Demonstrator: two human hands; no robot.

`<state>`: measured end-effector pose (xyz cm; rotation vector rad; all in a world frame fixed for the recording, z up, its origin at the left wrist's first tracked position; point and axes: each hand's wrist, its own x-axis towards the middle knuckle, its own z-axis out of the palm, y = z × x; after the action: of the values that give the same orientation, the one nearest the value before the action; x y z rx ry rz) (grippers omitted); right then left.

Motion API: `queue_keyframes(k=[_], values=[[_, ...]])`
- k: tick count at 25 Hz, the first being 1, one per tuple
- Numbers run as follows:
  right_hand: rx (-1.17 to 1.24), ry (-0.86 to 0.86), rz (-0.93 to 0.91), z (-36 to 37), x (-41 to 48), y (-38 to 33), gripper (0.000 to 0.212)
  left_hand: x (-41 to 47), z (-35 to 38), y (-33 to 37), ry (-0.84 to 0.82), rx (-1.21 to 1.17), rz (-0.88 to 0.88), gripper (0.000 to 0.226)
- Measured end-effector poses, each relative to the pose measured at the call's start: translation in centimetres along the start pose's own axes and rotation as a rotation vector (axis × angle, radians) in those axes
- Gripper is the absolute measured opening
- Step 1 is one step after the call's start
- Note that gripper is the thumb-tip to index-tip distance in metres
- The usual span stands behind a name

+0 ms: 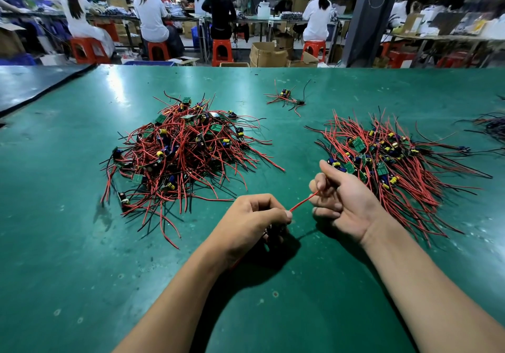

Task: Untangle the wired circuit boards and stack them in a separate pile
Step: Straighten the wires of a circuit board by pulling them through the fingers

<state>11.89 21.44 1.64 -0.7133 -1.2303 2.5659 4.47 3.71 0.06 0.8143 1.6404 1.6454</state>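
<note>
A tangled heap of small green circuit boards with red and black wires (180, 150) lies on the green table (68, 243) at the centre left. A flatter pile of the same wired boards (390, 166) lies at the right, its wires fanned out side by side. Between the piles and nearer to me, my left hand (257, 220) grips a wired board that is mostly hidden under its fingers. A red wire (303, 202) runs taut from it to my right hand (344, 199), which pinches the wire's far end between thumb and fingers.
A few loose wired boards (287, 98) lie at the far centre of the table. More dark wires (492, 123) show at the right edge. A black mat (32, 84) covers the far left corner. Beyond the table, people sit on orange stools at workbenches.
</note>
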Motion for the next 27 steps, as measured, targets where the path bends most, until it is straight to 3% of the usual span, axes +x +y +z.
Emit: queue_keyframes(k=[4,7,11,16,22,27], values=[[-0.115,0.071,-0.059,0.4,0.1,0.6,0.056,0.3,-0.1,-0.4,0.041,-0.018,0.005,0.021],[-0.182,0.066,-0.078,0.3,0.3,0.9,0.073,0.4,0.1,-0.5,0.111,-0.104,-0.009,0.017],[-0.228,0.083,-0.096,0.0,0.6,1.2,0.079,0.8,0.2,0.1,0.2,-0.375,-0.11,0.038],[-0.39,0.097,-0.229,0.7,0.2,2.2,0.054,1.1,0.1,0.7,0.227,-0.53,-0.186,0.061],[-1.066,0.133,-0.635,2.1,-0.8,4.3,0.032,1.0,0.1,0.6,0.091,-0.517,-0.14,0.058],[-1.052,0.332,-0.761,1.1,-0.2,3.5,0.019,1.4,0.2,0.0,0.119,-0.373,-0.159,0.05]])
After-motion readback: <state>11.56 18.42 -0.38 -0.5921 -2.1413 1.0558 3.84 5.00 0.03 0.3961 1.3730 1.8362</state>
